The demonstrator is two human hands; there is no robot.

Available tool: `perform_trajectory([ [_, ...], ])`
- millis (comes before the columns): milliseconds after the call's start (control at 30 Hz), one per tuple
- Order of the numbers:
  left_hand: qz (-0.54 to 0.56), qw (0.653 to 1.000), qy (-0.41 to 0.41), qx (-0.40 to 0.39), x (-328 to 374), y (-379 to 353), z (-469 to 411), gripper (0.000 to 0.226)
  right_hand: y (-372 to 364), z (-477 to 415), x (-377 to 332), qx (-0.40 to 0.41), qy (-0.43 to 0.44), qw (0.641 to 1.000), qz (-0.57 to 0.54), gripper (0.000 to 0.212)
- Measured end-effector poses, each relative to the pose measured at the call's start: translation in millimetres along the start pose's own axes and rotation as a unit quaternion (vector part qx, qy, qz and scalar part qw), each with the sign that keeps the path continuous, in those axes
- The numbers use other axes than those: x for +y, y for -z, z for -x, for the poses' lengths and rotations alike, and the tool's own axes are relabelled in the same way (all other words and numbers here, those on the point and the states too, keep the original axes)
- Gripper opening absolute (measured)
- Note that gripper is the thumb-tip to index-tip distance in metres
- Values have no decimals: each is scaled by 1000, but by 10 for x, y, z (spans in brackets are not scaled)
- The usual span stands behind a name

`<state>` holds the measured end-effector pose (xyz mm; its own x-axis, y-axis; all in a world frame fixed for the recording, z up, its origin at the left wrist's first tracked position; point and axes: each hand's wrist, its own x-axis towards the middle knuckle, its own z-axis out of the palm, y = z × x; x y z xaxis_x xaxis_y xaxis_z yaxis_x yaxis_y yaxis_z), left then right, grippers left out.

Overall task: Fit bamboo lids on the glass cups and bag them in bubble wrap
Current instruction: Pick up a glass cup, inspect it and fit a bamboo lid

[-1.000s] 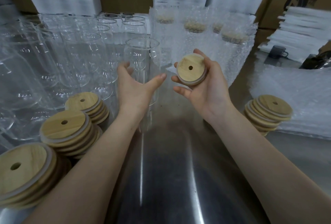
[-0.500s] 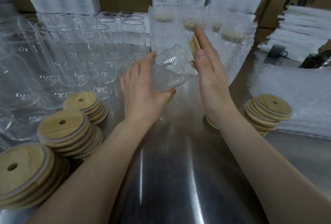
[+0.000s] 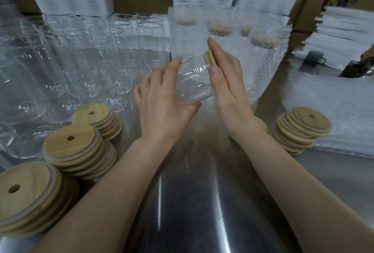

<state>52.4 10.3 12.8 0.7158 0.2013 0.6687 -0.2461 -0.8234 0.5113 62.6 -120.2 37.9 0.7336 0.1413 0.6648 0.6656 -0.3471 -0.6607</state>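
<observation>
The left hand (image 3: pixel 162 107) grips a glass cup (image 3: pixel 194 83) over the steel table (image 3: pixel 192 202) in the middle of the scene, tilted on its side with the mouth turned to the far right. The thumb curls under the cup's near side and the fingers wrap round its far side, one fingertip showing on top. The right hand (image 3: pixel 228 83) presses a bamboo lid (image 3: pixel 211 58) against the cup's mouth with its palm, fingers straight and pressed together, thumb lying along the glass. Only the lid's edge shows between palm and rim, so how far it is seated cannot be told. Three lid stacks (image 3: pixel 74 147) stand at the near left, with rows of empty cups (image 3: pixel 91 60) behind them. Another right lid stack (image 3: pixel 303 127) sits just beside a pile of bubble wrap (image 3: pixel 334 107) on the right. Wrapped cups (image 3: pixel 232 46) stand far behind the hands
</observation>
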Motion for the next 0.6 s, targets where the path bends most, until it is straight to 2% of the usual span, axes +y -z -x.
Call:
perform_trajectory([
  [400,-13,1000,6,23,6,20,-6,93,-54,-6,12,-8,-4,1000,-10,46],
  [600,-18,1000,7,11,-6,34,-8,94,-65,-10,11,-21,-15,1000,-9,47],
])
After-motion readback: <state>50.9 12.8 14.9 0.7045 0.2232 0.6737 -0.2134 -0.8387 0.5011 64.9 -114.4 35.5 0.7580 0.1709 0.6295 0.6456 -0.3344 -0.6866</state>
